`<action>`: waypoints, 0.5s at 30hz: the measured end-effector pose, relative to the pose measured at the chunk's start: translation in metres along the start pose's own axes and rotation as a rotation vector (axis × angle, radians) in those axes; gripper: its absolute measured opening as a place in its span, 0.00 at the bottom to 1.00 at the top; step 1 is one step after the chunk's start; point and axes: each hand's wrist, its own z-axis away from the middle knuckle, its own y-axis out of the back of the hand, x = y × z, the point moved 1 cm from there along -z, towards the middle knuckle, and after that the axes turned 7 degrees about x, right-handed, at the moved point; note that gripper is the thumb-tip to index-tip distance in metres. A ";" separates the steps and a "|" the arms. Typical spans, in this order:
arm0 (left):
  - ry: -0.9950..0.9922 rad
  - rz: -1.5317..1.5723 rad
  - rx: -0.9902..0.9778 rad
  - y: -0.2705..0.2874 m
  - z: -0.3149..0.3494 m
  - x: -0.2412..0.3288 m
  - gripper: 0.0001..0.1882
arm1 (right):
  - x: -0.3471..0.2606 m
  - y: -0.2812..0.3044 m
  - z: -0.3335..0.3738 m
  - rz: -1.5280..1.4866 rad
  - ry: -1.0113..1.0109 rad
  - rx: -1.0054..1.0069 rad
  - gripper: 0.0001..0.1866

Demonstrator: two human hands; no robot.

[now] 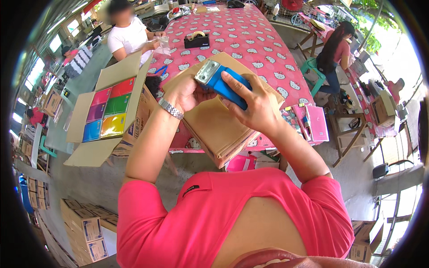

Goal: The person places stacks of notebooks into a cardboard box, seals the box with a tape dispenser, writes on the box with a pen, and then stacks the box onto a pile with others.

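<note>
My right hand [255,102] is wrapped round the blue body of a hand tool with a metal end [230,85], thumb and fingers on its sides. At the tool's metal end, my left hand [184,92] is closed with its fingers curled under it, partly hidden; a silver watch [170,108] is on that wrist. The tool is held tilted above a stack of flat brown cardboard [219,129], which lies at the near edge of the table. The tool's exact kind cannot be made out.
An open carton [134,89] of colourful notebooks [117,105] stands left of the cardboard. A tape dispenser [196,41] sits farther back on the pink patterned table [250,38]. Pink notebooks [316,124] lie at right. A person [129,33] works at far left, another [335,58] sits at right.
</note>
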 end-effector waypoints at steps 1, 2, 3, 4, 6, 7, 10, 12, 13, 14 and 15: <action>-0.002 -0.002 0.017 0.001 0.002 0.001 0.14 | 0.000 -0.001 0.002 -0.011 0.030 0.020 0.33; -0.013 0.019 0.030 0.001 0.003 0.003 0.14 | -0.002 0.001 0.002 -0.022 0.033 0.014 0.33; -0.018 0.036 0.043 0.001 0.003 0.004 0.14 | -0.004 0.004 0.003 -0.033 0.028 0.008 0.33; -0.022 0.054 0.055 0.000 0.003 0.006 0.14 | -0.004 0.006 0.004 -0.043 0.023 0.003 0.33; -0.010 0.050 0.100 0.002 -0.002 0.013 0.14 | 0.002 0.004 0.002 -0.069 -0.050 -0.046 0.32; -0.027 0.011 0.142 0.001 -0.010 0.016 0.14 | -0.001 0.009 -0.004 -0.075 -0.096 -0.082 0.32; -0.106 -0.094 0.273 0.027 -0.054 0.038 0.10 | 0.008 0.002 -0.020 -0.096 -0.199 -0.176 0.29; -0.370 -0.263 0.284 0.077 -0.089 0.065 0.10 | 0.009 -0.006 -0.035 -0.037 -0.220 -0.241 0.29; -0.396 -0.428 0.426 0.077 -0.118 0.065 0.12 | 0.022 -0.014 -0.039 0.014 -0.270 -0.268 0.28; -0.395 -0.449 0.343 0.093 -0.149 0.065 0.11 | 0.026 -0.021 -0.050 0.054 -0.316 -0.339 0.28; -0.514 -0.766 0.492 0.102 -0.185 0.058 0.13 | 0.028 -0.030 -0.062 0.093 -0.356 -0.415 0.28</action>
